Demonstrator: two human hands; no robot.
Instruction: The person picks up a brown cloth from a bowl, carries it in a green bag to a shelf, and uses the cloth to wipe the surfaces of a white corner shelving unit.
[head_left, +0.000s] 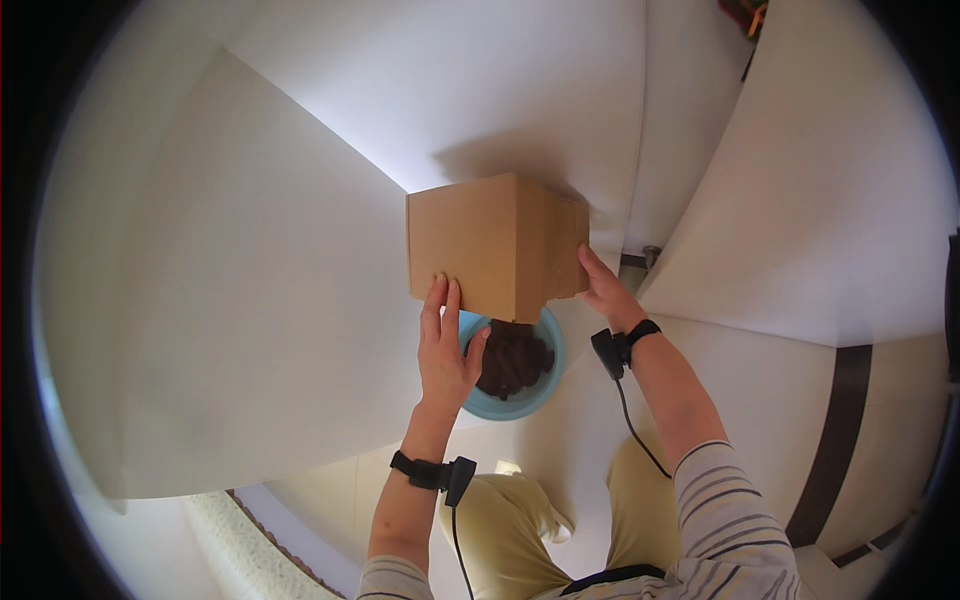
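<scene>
A plain brown cardboard box point(464, 247) is held up in front of me, one of its edges turned toward me. Around its right side my right hand point(609, 290) is closed, the thumb on the near face and the other fingers mostly hidden. My left hand point(447, 350) lays its stretched fingertips flat against the lower left of the box, with the thumb spread away. Below the box sits a round light-blue basin point(536, 402). Inside it lie dark brown chunky pieces point(512, 365), partly covered by the box and my left thumb. The inside of the box cannot be seen.
A large white panel point(270, 300) rises on the left, with a white surface point(480, 80) behind the box. Another white panel point(800, 200) stands at the right. A dark strip point(835, 440) crosses the pale floor. Black wrist straps point(425, 472) with cables are on both my arms.
</scene>
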